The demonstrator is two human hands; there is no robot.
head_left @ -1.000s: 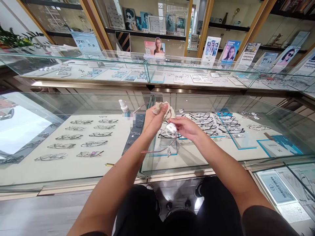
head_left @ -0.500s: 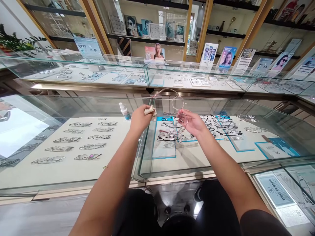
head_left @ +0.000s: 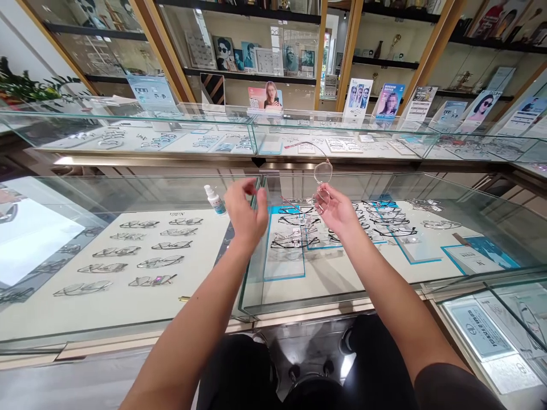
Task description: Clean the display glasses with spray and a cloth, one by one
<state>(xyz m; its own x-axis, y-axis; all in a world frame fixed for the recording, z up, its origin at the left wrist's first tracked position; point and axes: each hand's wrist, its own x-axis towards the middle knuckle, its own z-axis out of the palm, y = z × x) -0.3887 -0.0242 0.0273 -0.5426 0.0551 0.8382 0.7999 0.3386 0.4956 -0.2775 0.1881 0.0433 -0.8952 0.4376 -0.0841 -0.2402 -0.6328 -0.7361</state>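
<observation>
My right hand (head_left: 337, 212) pinches a pair of thin-rimmed round eyeglasses (head_left: 323, 172) by the lower lens, holding them on end above the glass counter. Their pinkish temples stretch out to the left. To the left, my left hand (head_left: 245, 213) is raised over the counter with thumb and curved fingers apart. Nothing shows in it, though its far side is hidden. A white spray bottle (head_left: 215, 200) with a blue label stands just left of that hand.
Rows of eyeglasses (head_left: 147, 261) lie under the left glass, and more frames (head_left: 387, 219) sit on blue-edged cards at right. Behind runs another glass showcase (head_left: 171, 136) with advertising cards (head_left: 388, 101). A small gold-coloured piece (head_left: 184, 298) lies near the front edge.
A pale cloth was in my left hand and is now out of sight; its fingers have parted. My right hand has moved slightly right with the eyeglasses, turning them.
</observation>
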